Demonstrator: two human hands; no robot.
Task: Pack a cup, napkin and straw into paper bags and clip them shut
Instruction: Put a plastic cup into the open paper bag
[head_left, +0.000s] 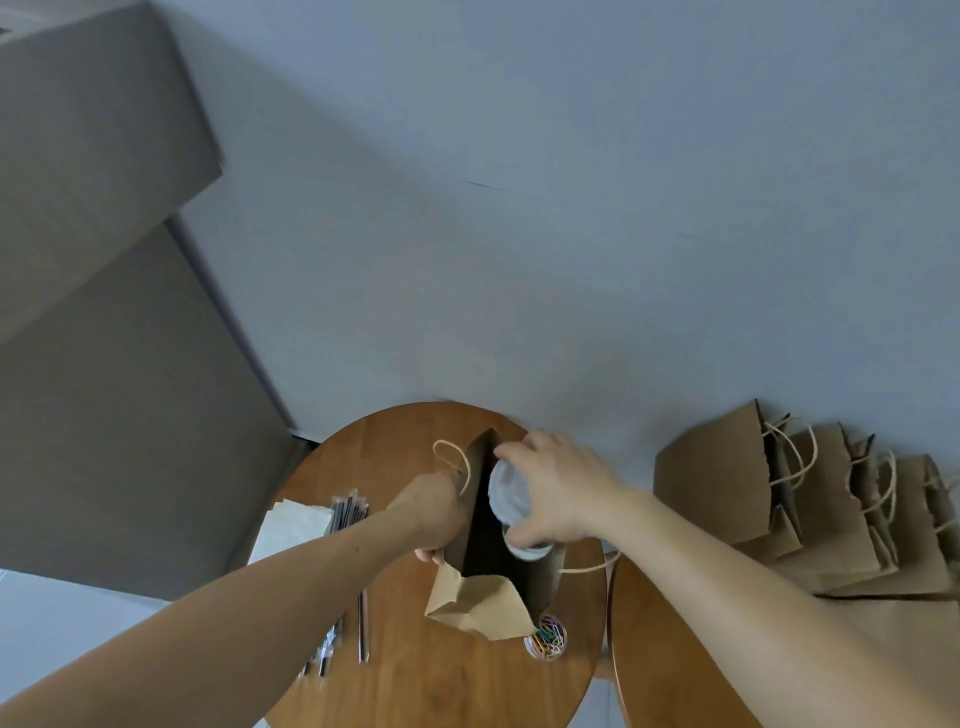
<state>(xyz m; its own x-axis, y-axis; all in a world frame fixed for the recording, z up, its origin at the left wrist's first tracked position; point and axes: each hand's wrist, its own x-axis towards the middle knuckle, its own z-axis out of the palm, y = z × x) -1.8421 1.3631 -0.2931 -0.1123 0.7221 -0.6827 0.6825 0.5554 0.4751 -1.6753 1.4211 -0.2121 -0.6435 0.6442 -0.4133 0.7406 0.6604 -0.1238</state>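
Note:
A brown paper bag (480, 603) stands open on the round wooden table (441, 675). My left hand (428, 512) grips the bag's left wall and holds its mouth apart. My right hand (558, 486) holds a white lidded cup (510, 493) from above, over the bag's dark opening, with the cup partly inside. White napkins (291, 530) lie at the table's left edge. Dark wrapped straws (350, 512) rest beside them, and more straws (363, 629) lie nearer me. A small clear dish of coloured paper clips (546, 636) sits just right of the bag's front.
Several brown paper bags (779, 499) with twine handles lean in a row on a second wooden surface (675, 649) at the right. A pale wall fills the upper view. A grey cabinet (104, 312) stands at the left.

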